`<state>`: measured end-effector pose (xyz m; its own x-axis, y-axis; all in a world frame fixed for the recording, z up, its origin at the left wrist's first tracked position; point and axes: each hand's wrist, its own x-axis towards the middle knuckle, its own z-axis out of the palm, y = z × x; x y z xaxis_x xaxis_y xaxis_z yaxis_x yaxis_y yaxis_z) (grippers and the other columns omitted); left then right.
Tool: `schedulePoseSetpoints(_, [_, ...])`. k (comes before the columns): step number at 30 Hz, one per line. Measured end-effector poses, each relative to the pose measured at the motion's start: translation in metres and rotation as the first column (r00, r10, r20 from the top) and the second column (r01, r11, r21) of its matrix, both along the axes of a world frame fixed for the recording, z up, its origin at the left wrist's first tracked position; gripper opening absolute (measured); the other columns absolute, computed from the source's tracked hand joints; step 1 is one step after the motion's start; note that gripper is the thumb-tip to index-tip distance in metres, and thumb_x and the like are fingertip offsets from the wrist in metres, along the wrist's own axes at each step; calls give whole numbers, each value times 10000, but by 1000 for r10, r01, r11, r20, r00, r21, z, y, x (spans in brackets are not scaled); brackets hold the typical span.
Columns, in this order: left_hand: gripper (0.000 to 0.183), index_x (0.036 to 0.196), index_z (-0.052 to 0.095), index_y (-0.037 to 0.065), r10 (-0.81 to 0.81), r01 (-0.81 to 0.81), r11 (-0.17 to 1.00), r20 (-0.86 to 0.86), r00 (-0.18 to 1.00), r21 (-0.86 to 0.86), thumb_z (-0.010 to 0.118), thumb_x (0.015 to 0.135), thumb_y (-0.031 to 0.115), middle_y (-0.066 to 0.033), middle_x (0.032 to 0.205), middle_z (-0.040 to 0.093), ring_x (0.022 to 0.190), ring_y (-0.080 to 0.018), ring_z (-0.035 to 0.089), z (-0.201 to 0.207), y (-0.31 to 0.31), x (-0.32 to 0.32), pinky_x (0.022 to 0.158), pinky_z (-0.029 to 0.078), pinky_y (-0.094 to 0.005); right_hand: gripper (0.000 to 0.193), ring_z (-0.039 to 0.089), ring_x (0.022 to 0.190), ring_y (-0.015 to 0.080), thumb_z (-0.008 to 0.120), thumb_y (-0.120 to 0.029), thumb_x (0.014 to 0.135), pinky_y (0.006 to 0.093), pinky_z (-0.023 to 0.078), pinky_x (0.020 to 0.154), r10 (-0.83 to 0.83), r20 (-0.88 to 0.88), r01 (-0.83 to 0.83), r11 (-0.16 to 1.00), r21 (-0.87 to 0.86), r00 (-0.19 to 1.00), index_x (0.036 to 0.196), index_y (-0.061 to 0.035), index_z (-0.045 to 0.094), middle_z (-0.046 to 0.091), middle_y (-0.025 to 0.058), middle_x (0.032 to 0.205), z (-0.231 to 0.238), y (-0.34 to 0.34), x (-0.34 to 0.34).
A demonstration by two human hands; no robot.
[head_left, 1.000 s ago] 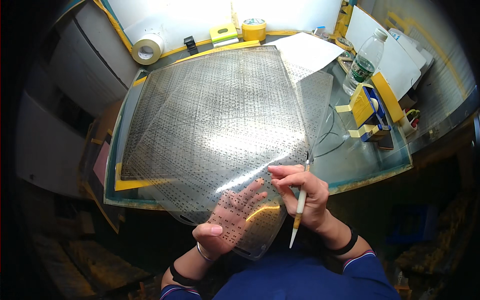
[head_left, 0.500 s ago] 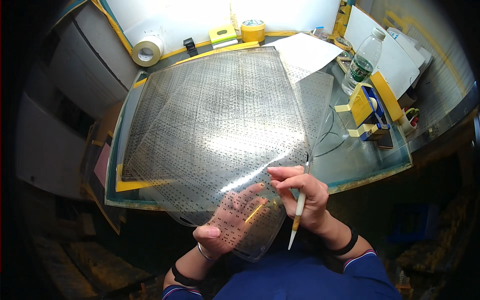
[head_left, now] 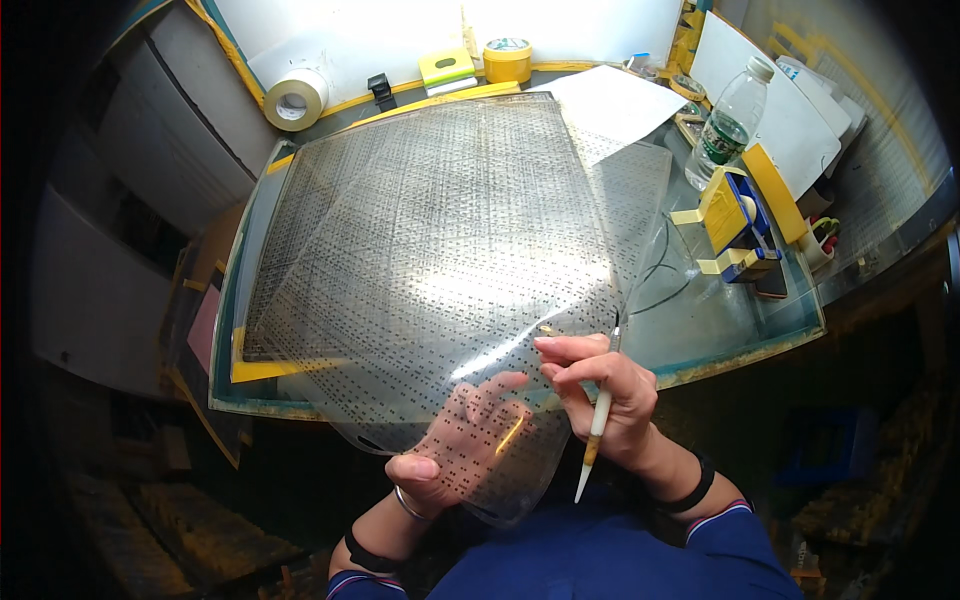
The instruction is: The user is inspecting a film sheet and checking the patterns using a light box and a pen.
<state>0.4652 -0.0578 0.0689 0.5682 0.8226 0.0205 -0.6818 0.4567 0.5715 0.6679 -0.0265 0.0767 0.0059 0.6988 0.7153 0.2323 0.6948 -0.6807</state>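
A large clear film sheet (head_left: 420, 330), printed all over with rows of small dark marks, lies at a slant over the glass table and juts past its near edge. My left hand (head_left: 447, 452) grips its near edge, thumb on top and fingers underneath, showing through the film. Between the fingers of my right hand (head_left: 622, 397) is a slim white-handled brush (head_left: 600, 412), its dark tip pointing away and its pale tapered end toward me. My right fingertips hover at or just above the film; contact cannot be made out. Another dotted sheet (head_left: 330, 160) lies beneath.
A tape roll (head_left: 295, 100), a black clip (head_left: 380, 92) and a yellow tub (head_left: 507, 62) line the back. White paper (head_left: 615, 105) covers the sheet's far right corner. On the right stand a plastic bottle (head_left: 725, 135) and a blue-yellow tape dispenser (head_left: 738, 222). Yellow tape (head_left: 280, 370) edges the lower sheet.
The film has shifted very slightly, and the glare on it has moved a little. Both hands keep nearly the same place and grip.
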Motion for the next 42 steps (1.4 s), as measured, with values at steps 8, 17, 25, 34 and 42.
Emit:
schedulePoseSetpoints(8, [1044, 1475, 287, 20, -2, 2, 1000, 25, 1000, -17, 676, 587, 408, -201, 1498, 288, 1305, -328, 411, 1, -1, 3, 1137, 321, -468, 226, 719, 894, 265, 726, 118, 765, 311, 591, 751, 16, -8, -17, 1000, -9, 1000, 901, -23, 613, 719, 177, 1034, -1, 0, 1])
schedulePoseSetpoints(17, [1010, 1478, 344, 134, 38, -36, 999, -107, 994, 22, 684, 592, 482, -178, 1551, 255, 1349, -346, 370, 8, -1, 5, 1129, 304, -484, 236, 720, 891, 257, 723, 125, 761, 308, 591, 753, 18, -17, -18, 1000, 6, 1000, 908, -22, 610, 720, 178, 1031, -1, 1, 1])
schedulePoseSetpoints(25, [1047, 1493, 267, 19, -12, 10, 998, -19, 1000, -67, 691, 595, 350, -221, 1541, 237, 1401, -374, 309, 7, -1, 3, 1178, 242, -519, 235, 715, 880, 274, 735, 113, 759, 319, 577, 744, 0, -7, 0, 1000, 4, 1000, 896, -29, 607, 722, 171, 1024, -3, 0, 0])
schedulePoseSetpoints(34, [1024, 1471, 287, 6, 48, -47, 997, 22, 999, -57, 683, 583, 326, -202, 1514, 263, 1328, -346, 386, 4, -4, 4, 1152, 296, -499, 234, 713, 882, 271, 733, 117, 757, 315, 578, 739, -6, 10, 6, 1000, 4, 1000, 891, -30, 610, 722, 168, 1029, -1, -1, -2])
schedulePoseSetpoints(42, [1025, 1463, 301, -7, -48, 48, 998, -7, 999, -48, 676, 572, 333, -192, 1472, 311, 1311, -343, 401, 3, 1, 0, 1143, 313, -487, 227, 715, 886, 268, 730, 119, 759, 316, 582, 738, -20, 21, 20, 1000, 4, 1000, 888, -27, 613, 722, 171, 1028, 0, -1, -2])
